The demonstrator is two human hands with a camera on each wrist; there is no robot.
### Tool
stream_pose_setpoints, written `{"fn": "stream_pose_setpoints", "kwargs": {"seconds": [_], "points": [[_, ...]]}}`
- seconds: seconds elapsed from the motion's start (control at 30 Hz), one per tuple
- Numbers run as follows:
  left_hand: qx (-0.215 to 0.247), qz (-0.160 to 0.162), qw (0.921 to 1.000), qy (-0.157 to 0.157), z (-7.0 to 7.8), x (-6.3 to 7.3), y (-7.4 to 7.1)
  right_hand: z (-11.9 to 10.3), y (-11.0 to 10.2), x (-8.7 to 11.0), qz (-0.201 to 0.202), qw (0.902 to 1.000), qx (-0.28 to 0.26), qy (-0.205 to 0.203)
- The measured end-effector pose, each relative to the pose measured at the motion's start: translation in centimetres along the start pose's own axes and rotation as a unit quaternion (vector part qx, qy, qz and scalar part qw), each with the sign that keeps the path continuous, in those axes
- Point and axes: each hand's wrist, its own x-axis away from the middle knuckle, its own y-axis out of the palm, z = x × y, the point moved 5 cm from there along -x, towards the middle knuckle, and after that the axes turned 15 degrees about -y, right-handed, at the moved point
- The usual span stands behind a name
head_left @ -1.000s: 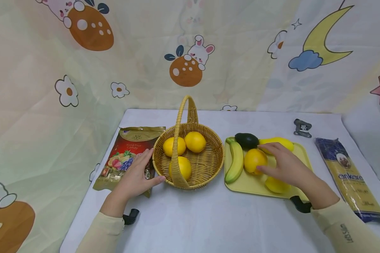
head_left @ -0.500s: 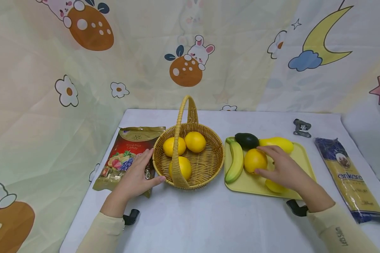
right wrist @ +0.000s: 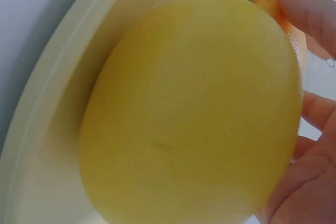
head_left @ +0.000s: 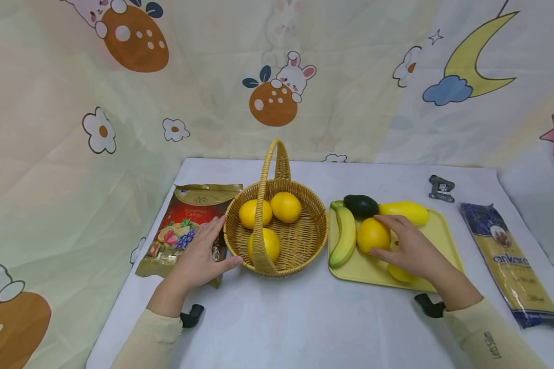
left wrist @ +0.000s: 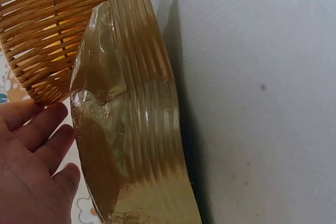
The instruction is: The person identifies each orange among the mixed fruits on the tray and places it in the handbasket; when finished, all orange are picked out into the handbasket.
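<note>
My left hand (head_left: pixel 202 260) lies with extended fingers along the left side of a wicker basket (head_left: pixel 301 250), thumb at its front rim. Several fingertips meet the weave in the left wrist view. Inside the basket are three oranges (head_left: pixel 286 207). On a yellow tray (head_left: pixel 351 277) my right hand (head_left: pixel 413 247) holds another orange (head_left: pixel 373 236), fingers on its far right side and thumb low at the front. Beneath that palm sits a yellow oval fruit (right wrist: pixel 194 108), partly covered in the head view.
Also on the tray are a banana (head_left: pixel 343 237), a dark green avocado (head_left: pixel 361 206) and a long yellow fruit (head_left: pixel 406 211). A candy bag (head_left: pixel 180 220) lies left of the basket. At right lie an "ankara" packet (head_left: pixel 512 261) and a small dark object (head_left: pixel 441 188).
My right hand has shifted slightly left and toward me around the orange, thumb now lower on it. The orange stays in place on the tray. My left hand keeps its position at the basket.
</note>
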Motion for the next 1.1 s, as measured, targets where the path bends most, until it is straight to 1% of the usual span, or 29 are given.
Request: {"fn": "stream_pose_setpoints", "kwargs": {"seconds": [0.37,0.77,1.1], "points": [[0.007,0.0,1.0,0.004,-0.03,0.06,0.04,-0.11,0.21,-0.5,-0.001,1.0,-0.003,0.004],[0.007,0.0,1.0,0.001,0.02,0.14,0.08,-0.22,0.12,-0.58,0.002,0.9999,-0.006,0.008],[0.004,0.0,1.0,-0.003,0.04,0.05,-0.02,0.31,0.09,-0.63,-0.005,0.9997,-0.008,0.024]]}}
